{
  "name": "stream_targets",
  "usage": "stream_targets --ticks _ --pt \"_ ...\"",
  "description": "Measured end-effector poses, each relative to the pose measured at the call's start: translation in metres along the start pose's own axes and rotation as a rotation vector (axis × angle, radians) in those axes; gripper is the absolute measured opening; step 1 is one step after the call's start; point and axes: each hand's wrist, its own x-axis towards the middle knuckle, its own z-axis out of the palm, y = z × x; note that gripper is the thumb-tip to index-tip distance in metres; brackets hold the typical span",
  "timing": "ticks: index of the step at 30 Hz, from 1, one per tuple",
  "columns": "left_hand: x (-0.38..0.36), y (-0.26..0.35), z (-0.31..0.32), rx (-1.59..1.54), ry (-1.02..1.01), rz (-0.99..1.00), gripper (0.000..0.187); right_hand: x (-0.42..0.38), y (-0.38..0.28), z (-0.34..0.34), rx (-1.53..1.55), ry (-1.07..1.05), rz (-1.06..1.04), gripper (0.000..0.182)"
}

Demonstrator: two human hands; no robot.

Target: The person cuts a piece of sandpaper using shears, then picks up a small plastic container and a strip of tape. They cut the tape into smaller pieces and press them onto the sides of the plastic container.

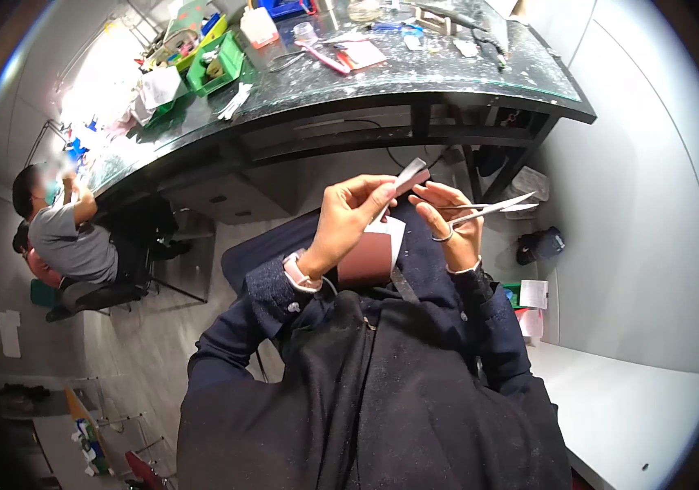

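My left hand (348,224) is closed, pinching a small folded strip (409,177), pale grey on one side and pinkish on the other. Just to its right, my right hand (450,224) has its thumb and a finger in the handles of a pair of scissors (492,210), whose slightly parted blades point right. The blades are apart from the strip. On my lap, below the hands, lies a brown sheet (366,260) beside a white piece (396,234). Part of the sheet is behind my left hand.
A dark workbench (308,96) crosses the top, with green trays (217,67), a pink-handled tool (322,57) and papers. At the left, a person (71,237) sits at the bench. A white surface (635,408) is at lower right, near a dark bag (540,244) on the floor.
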Motion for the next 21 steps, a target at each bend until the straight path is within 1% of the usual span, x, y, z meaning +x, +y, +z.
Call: stream_targets --ticks 2,3,4,6,8,10,11,12,14,16,17,20,21 --pt "-0.003 -0.001 0.013 -0.014 -0.014 0.036 0.024 0.003 -0.007 0.006 0.072 0.03 0.007 0.032" --pt "-0.004 0.001 0.018 -0.011 -0.007 0.063 0.025 0.003 -0.01 0.01 0.082 0.052 0.023 0.028" --pt "-0.003 -0.006 0.021 -0.027 0.011 0.087 0.025 0.003 -0.012 0.011 0.032 0.055 -0.003 0.024" --pt "-0.005 -0.005 0.024 -0.066 0.017 0.039 0.024 0.001 -0.015 0.015 -0.023 0.071 -0.089 0.021" --pt "-0.006 -0.005 0.024 -0.011 0.031 0.044 0.024 0.002 -0.009 0.018 0.079 0.088 -0.16 0.019" --pt "-0.007 -0.006 0.022 -0.042 -0.03 0.063 0.025 0.002 -0.007 0.009 -0.119 0.034 -0.175 0.02" --pt "-0.009 -0.005 0.022 -0.03 -0.039 0.046 0.025 0.003 -0.006 0.008 -0.098 0.022 -0.189 0.021" --pt "-0.01 -0.003 0.022 -0.018 -0.048 0.026 0.025 0.003 -0.007 0.006 -0.151 0.025 -0.162 0.024" --pt "-0.011 -0.005 0.018 -0.026 -0.083 -0.006 0.027 0.005 -0.007 0.005 -0.183 0.017 -0.197 0.029" --pt "-0.011 -0.003 0.017 -0.044 -0.103 -0.051 0.027 0.006 -0.008 0.004 -0.067 0.032 -0.136 0.035" --pt "-0.012 -0.001 0.017 -0.055 -0.131 -0.043 0.028 0.006 -0.009 0.004 -0.009 0.04 -0.104 0.038" --pt "-0.014 -0.005 0.016 -0.067 -0.182 -0.064 0.028 0.004 -0.018 0.003 0.062 0.048 -0.031 0.045" --pt "-0.015 -0.006 0.015 -0.04 -0.193 -0.06 0.029 0.004 -0.018 -0.002 -0.025 0.047 0.015 0.051"
